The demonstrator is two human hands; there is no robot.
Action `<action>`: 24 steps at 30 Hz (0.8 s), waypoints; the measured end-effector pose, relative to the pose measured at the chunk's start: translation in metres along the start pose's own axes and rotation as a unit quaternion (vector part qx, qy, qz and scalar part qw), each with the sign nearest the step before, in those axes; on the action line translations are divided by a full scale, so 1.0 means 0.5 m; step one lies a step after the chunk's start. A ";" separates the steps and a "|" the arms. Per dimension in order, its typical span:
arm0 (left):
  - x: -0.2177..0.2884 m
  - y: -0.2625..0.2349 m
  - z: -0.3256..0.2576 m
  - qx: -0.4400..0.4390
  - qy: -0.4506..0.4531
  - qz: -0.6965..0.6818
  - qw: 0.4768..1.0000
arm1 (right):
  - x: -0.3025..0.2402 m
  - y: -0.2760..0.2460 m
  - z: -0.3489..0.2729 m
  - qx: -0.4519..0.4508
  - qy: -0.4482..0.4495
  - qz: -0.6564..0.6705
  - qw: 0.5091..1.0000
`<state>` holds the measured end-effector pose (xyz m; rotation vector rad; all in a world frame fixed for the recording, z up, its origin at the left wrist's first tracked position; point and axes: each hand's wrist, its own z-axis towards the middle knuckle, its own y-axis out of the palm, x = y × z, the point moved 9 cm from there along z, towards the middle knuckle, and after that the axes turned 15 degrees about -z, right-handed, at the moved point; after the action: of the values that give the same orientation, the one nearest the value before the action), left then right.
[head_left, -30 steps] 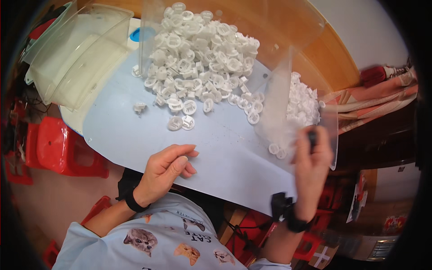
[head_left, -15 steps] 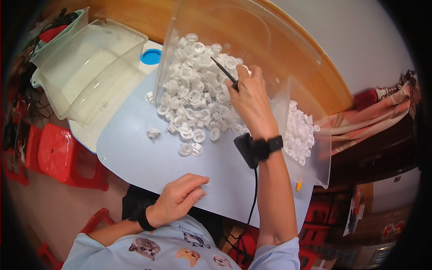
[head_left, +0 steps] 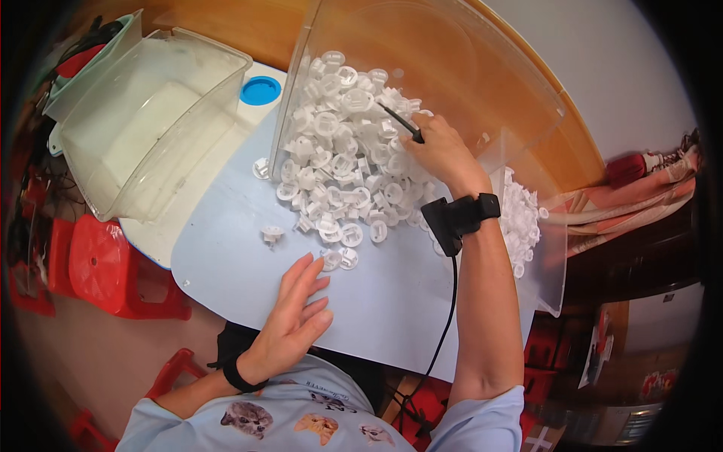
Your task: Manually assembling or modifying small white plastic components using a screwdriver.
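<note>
A large heap of white plastic parts [head_left: 326,151] with round faces lies on the light-blue table mat [head_left: 233,241]. Over the heap's right side my right hand [head_left: 443,154] is closed around a thin black screwdriver [head_left: 401,123], whose dark shaft points up and left. Whether the fingers also hold a part is hidden. My left hand [head_left: 290,324] reaches over the near edge of the mat, fingers stretched out and apart, holding nothing. Its fingertips are beside a white part [head_left: 348,258] in a loose pair; another white part [head_left: 272,234] lies further left.
A clear bin [head_left: 452,56] stands tipped around the heap's back. To the right, a second clear container [head_left: 553,279] holds smaller white pieces [head_left: 521,218]. An open clear tub [head_left: 162,113] and a blue round lid [head_left: 260,90] sit left. Red stools [head_left: 98,264] are below.
My left hand has moved forward toward the loose parts and its fingers have spread. My right hand, with the screwdriver, is slightly further right and lower in view.
</note>
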<state>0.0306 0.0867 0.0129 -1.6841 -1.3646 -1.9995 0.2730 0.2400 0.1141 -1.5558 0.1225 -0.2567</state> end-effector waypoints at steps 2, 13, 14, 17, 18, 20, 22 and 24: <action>-0.003 -0.001 0.001 -0.002 -0.008 -0.016 1.000 | -0.019 0.003 -0.026 -0.015 -0.022 0.013 1.000; -0.017 0.032 0.025 0.002 -0.038 -0.086 0.996 | -0.053 0.042 -0.151 -0.020 -0.098 0.089 0.991; -0.019 0.034 0.027 0.004 -0.043 -0.102 0.994 | -0.057 0.049 -0.162 -0.049 -0.102 0.078 0.990; -0.029 0.039 0.034 0.009 -0.050 -0.115 0.992 | -0.072 0.047 -0.204 -0.061 -0.142 0.127 0.980; -0.032 0.044 0.037 0.008 -0.053 -0.116 0.992 | -0.062 0.035 -0.225 0.025 -0.150 0.094 0.984; -0.032 0.048 0.043 0.008 -0.053 -0.126 0.991 | -0.054 0.012 -0.258 0.030 -0.116 0.146 0.982; -0.040 0.047 0.047 0.010 -0.053 -0.129 0.990 | -0.043 -0.029 -0.297 0.100 -0.091 0.197 0.971; -0.045 0.051 0.048 0.012 -0.053 -0.132 0.990 | -0.022 -0.014 -0.327 0.055 -0.061 0.191 0.978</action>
<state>0.0711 0.0812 0.0049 -1.6974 -1.7207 -2.0419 0.2227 0.0840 0.1176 -1.4010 0.3017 0.1343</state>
